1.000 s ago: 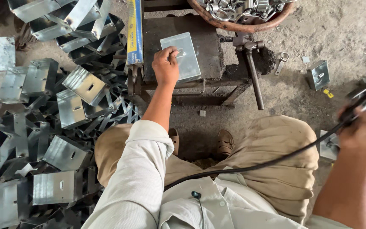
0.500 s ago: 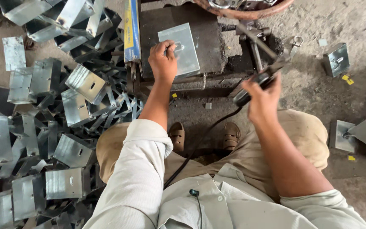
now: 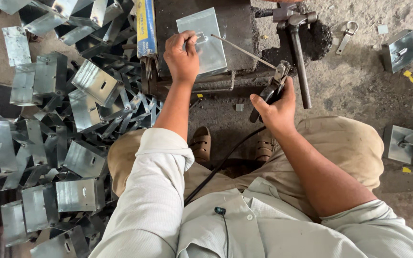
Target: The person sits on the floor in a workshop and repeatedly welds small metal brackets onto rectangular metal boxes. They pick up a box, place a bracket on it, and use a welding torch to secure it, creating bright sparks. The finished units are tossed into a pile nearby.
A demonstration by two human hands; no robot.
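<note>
The left hand (image 3: 182, 57) has its fingers curled down, pressing a small metal fitting (image 3: 201, 37) against a flat galvanised steel plate (image 3: 206, 40); the plate lies on the dark metal work block (image 3: 237, 28), near its front edge; the right hand (image 3: 276, 107) is closed around the handle of a welding electrode holder (image 3: 271, 88), whose thin rod (image 3: 244, 48) slants up toward the fitting on the plate; a black cable (image 3: 218, 167) runs from the holder back between the person's knees; a blue and yellow box (image 3: 145, 26) stands along the block's left edge; a hammer-like steel tool (image 3: 298, 57) lies off its right edge; the ground is rough, dusty concrete (image 3: 359, 81); a large heap of bent galvanised brackets (image 3: 63, 124) covers the floor to the left; a few finished plates (image 3: 397, 50) lie scattered to the right.
</note>
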